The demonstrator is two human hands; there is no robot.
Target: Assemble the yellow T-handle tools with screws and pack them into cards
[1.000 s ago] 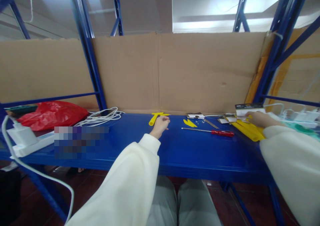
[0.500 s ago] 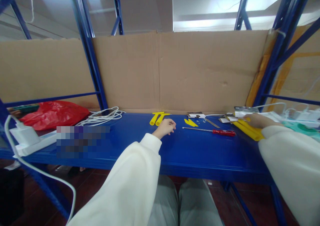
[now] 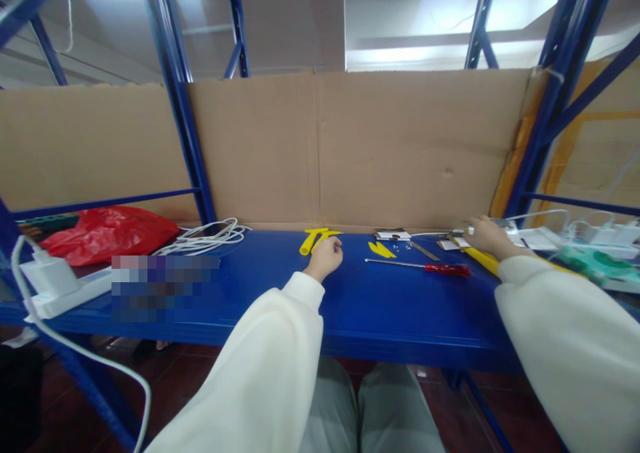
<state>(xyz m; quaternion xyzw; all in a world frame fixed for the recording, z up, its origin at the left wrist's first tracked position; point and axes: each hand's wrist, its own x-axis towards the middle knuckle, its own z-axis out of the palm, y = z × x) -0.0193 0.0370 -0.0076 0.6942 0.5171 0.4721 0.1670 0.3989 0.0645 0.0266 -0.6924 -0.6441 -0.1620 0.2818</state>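
My left hand (image 3: pixel 324 259) rests with curled fingers on the blue table, beside two yellow T-shaped tube pieces (image 3: pixel 306 245), partly covering one. No object shows in it. At the right, my right hand (image 3: pixel 487 236) has its fingers closed over small white and clear packaging (image 3: pixel 506 225); what it grips is mostly hidden. Under its wrist lies a yellow tube (image 3: pixel 481 261), partly covered by the sleeve. Between the hands are a red-handled screwdriver (image 3: pixel 447 268), two yellow pointed pieces (image 3: pixel 381 249), tiny metal parts (image 3: pixel 399 247) and a thin metal strip (image 3: pixel 424 251).
A red plastic bag (image 3: pixel 113 233), coiled white cable (image 3: pixel 215 236) and white power strip (image 3: pixel 75 293) lie at left. Cardboard (image 3: pixel 360 146) lines the back. A small black-and-white card (image 3: pixel 393 235) lies near it. Green plastic (image 3: pixel 595 264) and white chargers (image 3: pixel 613 233) sit at right.
My right hand has moved left and slightly up over the packaging, covering more of the yellow tubes. My left hand has shifted slightly left, with its fingers more tightly curled.
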